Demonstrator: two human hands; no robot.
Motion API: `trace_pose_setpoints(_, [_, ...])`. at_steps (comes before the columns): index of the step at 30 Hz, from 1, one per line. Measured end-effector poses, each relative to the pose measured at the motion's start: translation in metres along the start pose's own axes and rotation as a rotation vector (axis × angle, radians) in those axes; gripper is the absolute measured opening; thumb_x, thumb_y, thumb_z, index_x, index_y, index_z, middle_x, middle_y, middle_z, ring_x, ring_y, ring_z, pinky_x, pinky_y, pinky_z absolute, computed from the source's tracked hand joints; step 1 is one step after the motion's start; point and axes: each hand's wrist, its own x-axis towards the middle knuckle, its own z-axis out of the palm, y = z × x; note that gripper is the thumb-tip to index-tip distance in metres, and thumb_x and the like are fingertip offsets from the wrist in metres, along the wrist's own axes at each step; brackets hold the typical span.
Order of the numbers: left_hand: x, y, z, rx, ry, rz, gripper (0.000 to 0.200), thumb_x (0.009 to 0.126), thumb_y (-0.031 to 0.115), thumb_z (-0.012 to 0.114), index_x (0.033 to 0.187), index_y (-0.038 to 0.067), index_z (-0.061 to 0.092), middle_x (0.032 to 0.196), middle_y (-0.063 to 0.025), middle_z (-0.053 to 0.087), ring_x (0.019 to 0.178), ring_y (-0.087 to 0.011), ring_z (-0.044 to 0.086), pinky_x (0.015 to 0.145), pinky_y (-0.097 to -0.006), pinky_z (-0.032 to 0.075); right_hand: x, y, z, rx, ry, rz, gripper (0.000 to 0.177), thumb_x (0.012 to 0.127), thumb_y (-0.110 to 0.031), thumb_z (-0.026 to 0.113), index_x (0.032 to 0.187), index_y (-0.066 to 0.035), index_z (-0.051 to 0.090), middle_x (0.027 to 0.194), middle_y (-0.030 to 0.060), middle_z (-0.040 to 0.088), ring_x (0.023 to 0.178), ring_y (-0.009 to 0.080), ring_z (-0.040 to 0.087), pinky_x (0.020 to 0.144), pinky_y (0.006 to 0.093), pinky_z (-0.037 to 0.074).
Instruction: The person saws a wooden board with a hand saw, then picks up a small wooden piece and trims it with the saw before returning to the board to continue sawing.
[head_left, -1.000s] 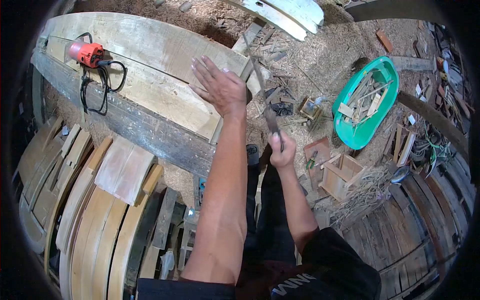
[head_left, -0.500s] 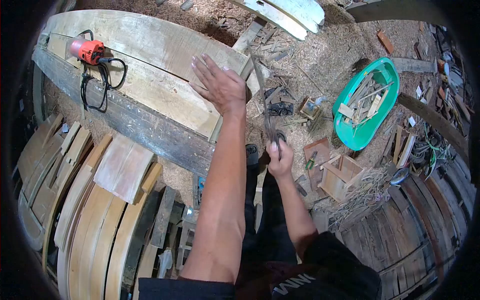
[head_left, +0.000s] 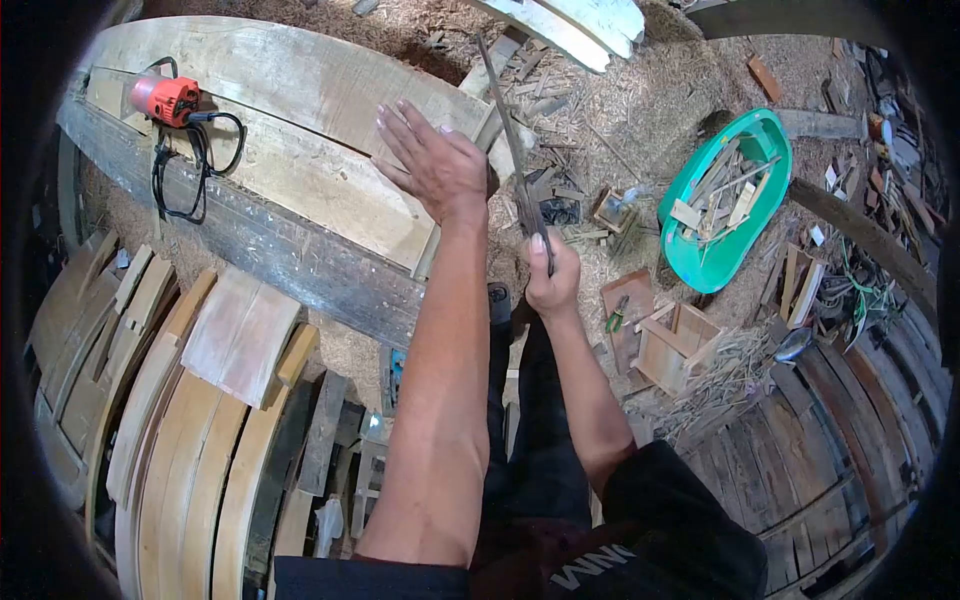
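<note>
My left hand (head_left: 435, 165) lies flat with its fingers spread on the pale wooden board (head_left: 300, 165), near the board's right end. Closed around the handle of a handsaw, my right hand (head_left: 553, 272) is just below and to the right of that end. The saw's long dark blade (head_left: 508, 130) points up and away, alongside the board's end. A red power tool (head_left: 165, 98) with a coiled black cord rests toward the far left of the same workpiece.
On the right a green tub (head_left: 775, 200) holds wood scraps. A small wooden box (head_left: 680, 345) and green-handled pliers (head_left: 617, 315) lie nearer. Curved planks (head_left: 190, 470) are stacked at lower left. Shavings and offcuts cover the floor.
My right hand has moved forward with the saw, and the blade reaches farther past the board's end. My left hand stays pressed on the board.
</note>
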Motion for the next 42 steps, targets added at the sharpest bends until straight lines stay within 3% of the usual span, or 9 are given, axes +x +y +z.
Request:
trace_pose_setpoints(4, [0.001,0.002,0.001,-0.007,0.053,0.010,0.064,0.094,0.026,0.044,0.152,0.005,0.031,0.161,-0.0170,0.025,0.151,-0.0315,0.021,0.118,-0.0619,0.012,-0.044,-0.003,-0.012,0.042,0.017,0.035,0.038,0.098,-0.030,0.054,0.072,-0.002,0.052,0.057,0.0065,0.044,0.053,0.0152,0.045,0.052,0.0338,0.037])
trace_pose_setpoints(8, [0.001,0.000,-0.002,-0.010,-0.003,-0.007,0.069,0.091,0.026,0.046,0.153,0.003,0.027,0.163,-0.0189,0.019,0.152,-0.0324,0.016,0.118,-0.0612,0.007,0.001,-0.004,0.001,0.019,-0.003,0.031,0.037,0.097,-0.030,0.055,0.073,-0.002,0.054,0.057,0.0048,0.044,0.053,0.0152,0.046,0.053,0.0323,0.038])
trace_pose_setpoints(13, [0.002,0.000,0.001,-0.008,-0.005,-0.008,0.070,0.090,0.026,0.046,0.153,0.004,0.027,0.163,-0.0180,0.019,0.152,-0.0316,0.016,0.119,-0.0609,0.008,-0.051,0.000,-0.009,0.062,0.026,-0.060,0.037,0.098,-0.030,0.055,0.074,-0.002,0.054,0.060,0.0042,0.046,0.055,0.0143,0.046,0.053,0.0331,0.038])
trace_pose_setpoints(16, [0.002,-0.001,0.003,-0.014,0.007,-0.004,0.070,0.090,0.027,0.046,0.154,0.004,0.027,0.163,-0.0176,0.019,0.152,-0.0313,0.016,0.119,-0.0609,0.007,-0.033,-0.003,-0.006,0.018,0.000,0.043,0.035,0.098,-0.029,0.055,0.076,-0.002,0.056,0.061,0.0044,0.047,0.056,0.0147,0.048,0.055,0.0329,0.040])
trace_pose_setpoints(17, [0.002,-0.001,0.003,-0.019,0.003,-0.009,0.070,0.090,0.027,0.046,0.154,0.004,0.027,0.163,-0.0176,0.019,0.152,-0.0313,0.016,0.119,-0.0609,0.007,-0.014,-0.007,-0.003,0.015,-0.041,0.100,0.033,0.098,-0.029,0.055,0.079,-0.002,0.057,0.061,0.0047,0.049,0.057,0.0142,0.049,0.056,0.0318,0.041])
trace_pose_setpoints(20, [0.002,0.001,-0.001,-0.026,-0.010,-0.009,0.070,0.090,0.027,0.047,0.154,0.005,0.027,0.163,-0.0178,0.020,0.152,-0.0315,0.017,0.119,-0.0610,0.007,-0.014,-0.017,0.000,0.021,0.006,-0.018,0.039,0.100,-0.033,0.050,0.075,-0.003,0.053,0.064,-0.0011,0.049,0.058,0.0084,0.044,0.053,0.0265,0.034])
trace_pose_setpoints(24, [0.004,0.002,-0.001,-0.013,-0.001,-0.009,0.070,0.090,0.027,0.047,0.153,0.005,0.028,0.162,-0.0182,0.020,0.151,-0.0316,0.017,0.118,-0.0614,0.008,-0.033,-0.015,-0.011,0.088,0.012,0.093,0.038,0.100,-0.031,0.051,0.075,-0.002,0.052,0.065,-0.0008,0.050,0.059,0.0085,0.043,0.053,0.0273,0.035])
trace_pose_setpoints(30, [0.004,-0.001,0.003,-0.028,0.030,-0.011,0.067,0.090,0.027,0.047,0.152,0.005,0.032,0.162,-0.0171,0.023,0.150,-0.0322,0.021,0.118,-0.0619,0.010,-0.004,-0.024,0.004,0.098,0.017,0.054,0.035,0.097,-0.028,0.056,0.074,-0.003,0.053,0.059,0.0029,0.045,0.056,0.0114,0.043,0.052,0.0323,0.036])
trace_pose_setpoints(42, [0.010,0.003,-0.012,-0.327,0.035,-0.163,0.056,0.096,0.027,0.045,0.148,0.008,0.037,0.161,-0.0162,0.026,0.149,-0.0342,0.023,0.119,-0.0558,0.010,0.007,-0.029,-0.010,0.023,-0.100,0.115,0.038,0.099,-0.033,0.050,0.073,-0.006,0.050,0.064,-0.0018,0.045,0.059,0.0093,0.040,0.054,0.0283,0.033])
